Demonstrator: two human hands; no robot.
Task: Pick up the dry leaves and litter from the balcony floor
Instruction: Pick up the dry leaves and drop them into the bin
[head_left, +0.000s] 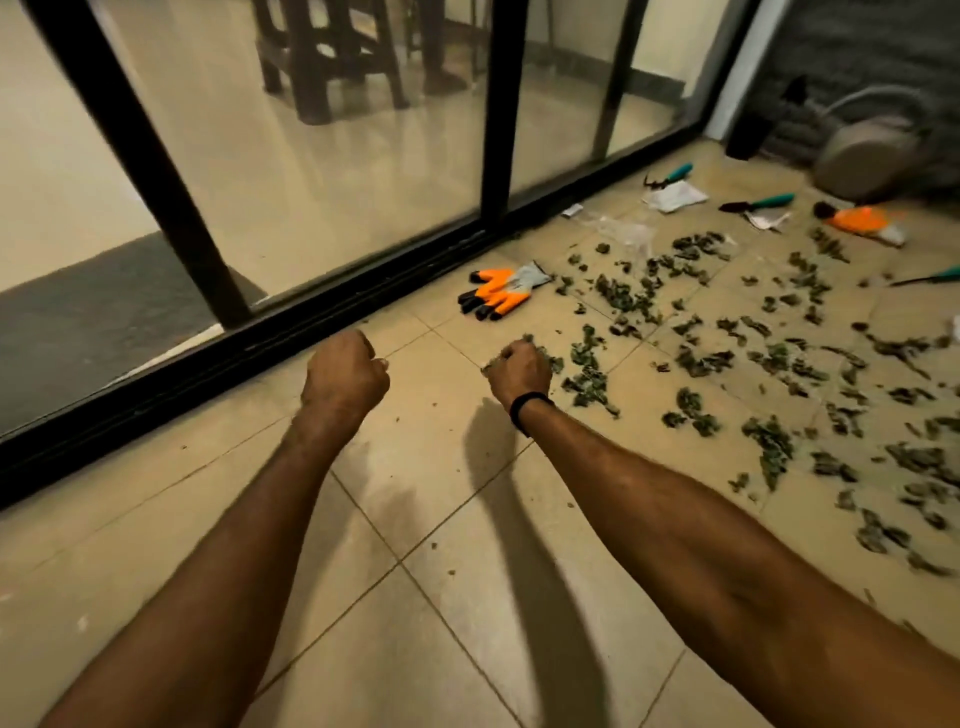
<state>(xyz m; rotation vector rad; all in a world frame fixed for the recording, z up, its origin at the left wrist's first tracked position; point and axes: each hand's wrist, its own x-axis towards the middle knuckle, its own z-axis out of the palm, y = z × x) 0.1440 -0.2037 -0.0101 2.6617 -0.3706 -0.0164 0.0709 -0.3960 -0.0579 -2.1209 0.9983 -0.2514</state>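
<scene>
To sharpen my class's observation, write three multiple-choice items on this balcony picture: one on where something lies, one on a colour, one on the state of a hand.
1. Where does the orange-and-grey work glove lie?
A. On the beige floor tiles beside the black sliding-door track
B. On a wooden stool
C. Hanging on the door frame

2. What colour is the band on the right wrist?
A. Teal
B. Orange
C. Black

3. What is the right hand doing?
A. Lying flat on a tile
B. Gripping a clump of dry green-brown leaves
C. Holding a trowel

Answers: 1 A, the glove lies on tile next to the track; 2 C, a black band circles the wrist; 3 B, curled fingers close round leaves.
</scene>
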